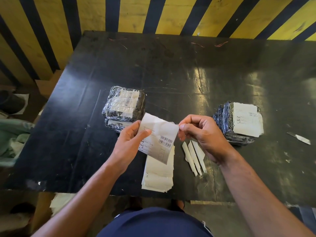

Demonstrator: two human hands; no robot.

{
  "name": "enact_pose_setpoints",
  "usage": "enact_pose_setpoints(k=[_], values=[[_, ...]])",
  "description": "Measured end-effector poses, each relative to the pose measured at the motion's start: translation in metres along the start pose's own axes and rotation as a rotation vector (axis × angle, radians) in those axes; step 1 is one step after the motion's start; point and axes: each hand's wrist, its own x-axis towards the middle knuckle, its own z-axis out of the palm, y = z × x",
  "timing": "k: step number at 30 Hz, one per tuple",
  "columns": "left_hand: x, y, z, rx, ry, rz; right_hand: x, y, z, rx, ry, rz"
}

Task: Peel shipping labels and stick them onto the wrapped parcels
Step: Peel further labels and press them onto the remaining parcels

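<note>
A white shipping label (160,134) with barcodes is held up above the black table (171,69). My left hand (130,142) grips its left edge, thumb across the front. My right hand (200,132) pinches its upper right corner between thumb and forefinger. Below it a stack of labels (158,175) lies near the table's front edge. A pile of black wrapped parcels (124,106) sits at the left behind my left hand, with small printed stickers under its wrap. Another wrapped pile (239,122) at the right carries a large white label on top.
Several narrow white backing strips (193,156) lie on the table under my right hand. A paper scrap (300,138) lies at the far right. A yellow and black striped wall (153,12) runs behind the table. Green cloth (12,137) and cardboard sit on the floor left.
</note>
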Motion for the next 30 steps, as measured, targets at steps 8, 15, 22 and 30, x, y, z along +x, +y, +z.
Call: enact_pose_setpoints(k=[8,15,22,30], values=[[0.0,-0.001,0.011,0.156,0.13,0.164,0.0,0.003,0.007,0.141,-0.016,0.041],[-0.01,0.003,0.029,0.212,0.262,0.384,-0.001,0.007,0.018,0.125,0.04,0.02],[-0.016,0.005,0.038,0.107,0.076,0.351,0.0,0.011,0.03,0.116,0.065,0.016],[-0.014,0.006,0.034,0.041,0.04,0.231,-0.001,0.016,0.035,0.072,0.1,0.03]])
